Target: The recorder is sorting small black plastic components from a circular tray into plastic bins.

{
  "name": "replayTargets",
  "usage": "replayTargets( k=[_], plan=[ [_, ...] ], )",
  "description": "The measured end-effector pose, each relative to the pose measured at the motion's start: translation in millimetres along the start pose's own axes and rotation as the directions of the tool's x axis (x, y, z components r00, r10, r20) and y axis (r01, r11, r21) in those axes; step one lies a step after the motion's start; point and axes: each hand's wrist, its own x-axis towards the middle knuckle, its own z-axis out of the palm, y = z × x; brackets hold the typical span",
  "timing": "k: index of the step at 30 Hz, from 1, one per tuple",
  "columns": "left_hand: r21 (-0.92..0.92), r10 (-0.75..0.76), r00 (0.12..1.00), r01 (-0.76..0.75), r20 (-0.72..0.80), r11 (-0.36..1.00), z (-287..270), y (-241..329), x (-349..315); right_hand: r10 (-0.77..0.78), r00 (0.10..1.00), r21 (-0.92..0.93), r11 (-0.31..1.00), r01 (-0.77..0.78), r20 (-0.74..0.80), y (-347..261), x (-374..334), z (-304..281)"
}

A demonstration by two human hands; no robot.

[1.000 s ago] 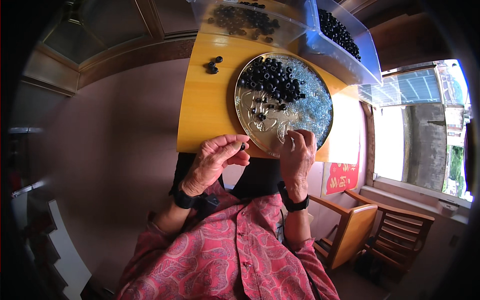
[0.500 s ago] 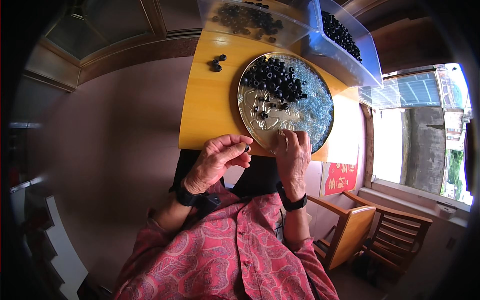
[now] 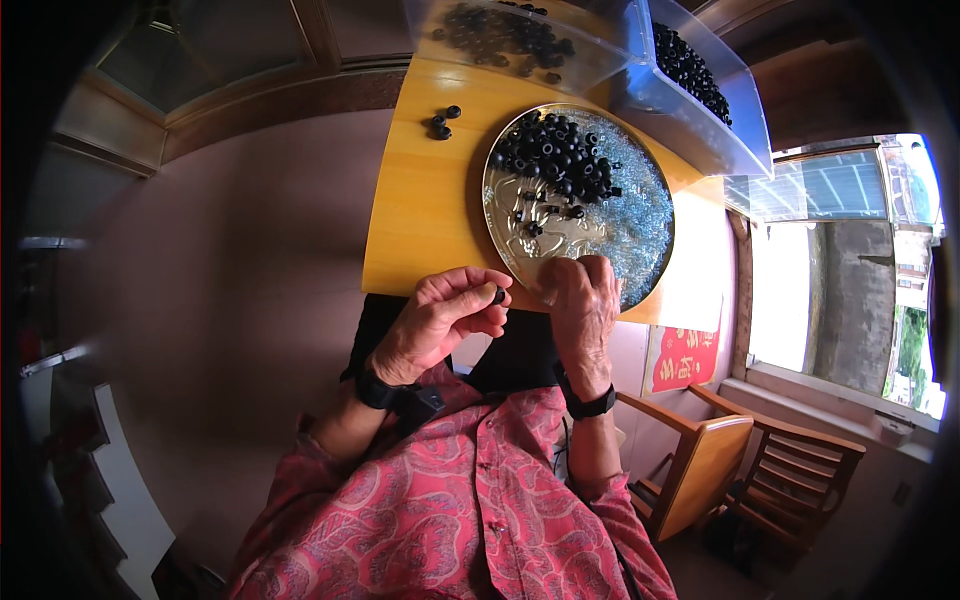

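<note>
Yellow wooden surface (image 3: 420, 220), round silvery metal tray (image 3: 505, 205) at its near edge, red paper poster (image 3: 685, 358) with pale lettering past the surface's near right corner, right hand (image 3: 585, 310) curled over the tray, grip indiscernible, left hand (image 3: 432, 322) pinching a small round black bead (image 3: 499, 295) by the near edge.

On our left we are seeing a plain mauve-brown expanse (image 3: 270, 250), wall or floor being unclear, with a dark wooden frame (image 3: 335, 105) bordering it above. On our right, daylight is streaming through a wide window (image 3: 845, 290) and whitening one side of the yellow wooden surface (image 3: 415, 225). Near the window, a red poster (image 3: 684, 360) and a slatted wooden chair (image 3: 803, 470) are showing.
</note>
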Motion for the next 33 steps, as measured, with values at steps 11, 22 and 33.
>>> replayTargets(
  k=[11,22,33],
  plan=[
    [-0.134,0.022,0.999,-0.017,0.034,0.991,1,-5,4,0.183,0.978,0.372,0.918,-0.135,-0.096,-16,-5,-5],
    [-0.052,0.040,0.999,-0.040,0.001,0.998,16,-4,11,0.319,0.822,0.882,-0.169,-0.441,0.472,-30,-12,-24],
    [-0.040,0.046,0.999,-0.045,0.022,0.998,15,-7,13,0.285,0.878,0.923,-0.127,-0.364,0.385,-35,-16,-18]
  ],
)
